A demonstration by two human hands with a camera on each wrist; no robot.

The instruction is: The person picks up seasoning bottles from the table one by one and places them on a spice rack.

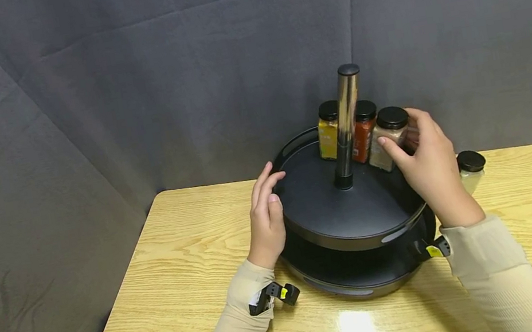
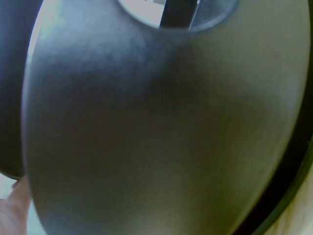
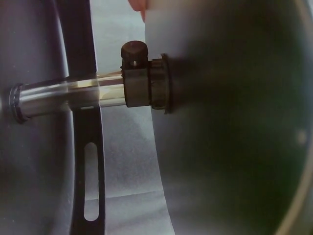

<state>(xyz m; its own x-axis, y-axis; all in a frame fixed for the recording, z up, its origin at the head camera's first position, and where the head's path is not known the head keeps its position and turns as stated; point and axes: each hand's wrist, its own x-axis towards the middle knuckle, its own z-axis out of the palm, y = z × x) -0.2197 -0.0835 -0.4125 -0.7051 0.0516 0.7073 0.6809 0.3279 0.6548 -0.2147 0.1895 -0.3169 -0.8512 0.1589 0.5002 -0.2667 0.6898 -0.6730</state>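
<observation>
A two-tier black round rack stands on the table, its upper tray (image 1: 325, 209) above the lower tray (image 1: 361, 273). My right hand (image 1: 433, 168) grips a black-lidded spice jar (image 1: 392, 131) of tan powder at the upper tray's right back, the thumb on its near side. Beside it are a jar of red spice (image 1: 363, 139) and a jar of yellow spice (image 1: 328, 139), partly behind the metal post (image 1: 346, 104). My left hand (image 1: 269, 220) rests by the left rim of the upper tray, fingers extended. The left wrist view is mostly filled by a dark tray surface (image 2: 156, 122).
Another black-lidded jar (image 1: 470, 171) stands on the wooden table (image 1: 195, 247), right of the rack and partly behind my right wrist. A grey curtain (image 1: 206, 82) hangs behind. Between the tiers, a dark knob (image 3: 134, 50) sticks out from the post's collar.
</observation>
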